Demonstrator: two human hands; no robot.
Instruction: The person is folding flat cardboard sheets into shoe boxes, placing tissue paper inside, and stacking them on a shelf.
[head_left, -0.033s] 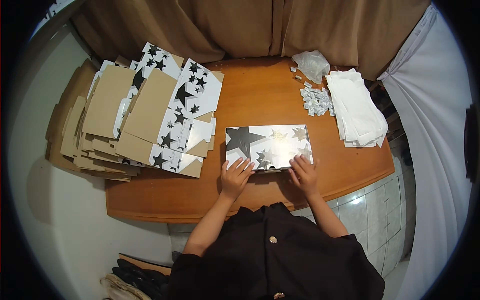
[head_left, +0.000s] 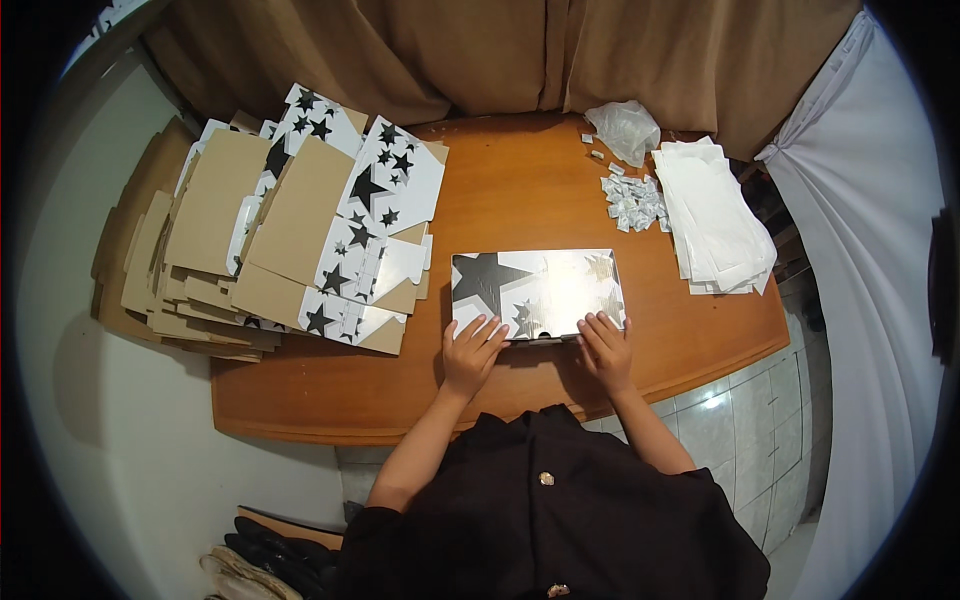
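A closed cardboard box (head_left: pixel 545 285), white with black and grey stars, lies flat on the wooden table in front of me. Glare covers part of its lid. My left hand (head_left: pixel 472 352) rests on the box's near left corner, fingers stretched out over the lid's edge. At the near right corner lies my right hand (head_left: pixel 606 348), its fingers also extended on the lid. Neither hand grips anything visible; the thumbs are partly hidden. A small dark notch shows in the middle of the box's front edge.
Flat, unfolded cardboard box blanks (head_left: pixel 300 220), some star-printed, are piled at the left. Small white packets (head_left: pixel 634 204) lie in a heap at the back right, near a clear plastic bag (head_left: pixel 624 132). White paper sheets (head_left: pixel 712 220) are stacked beside them. A brown curtain (head_left: pixel 480 60) hangs behind the table (head_left: pixel 330 395).
My right hand has shifted very slightly to the left on the lid. The shine on the lid looks different. My left hand stays where it was.
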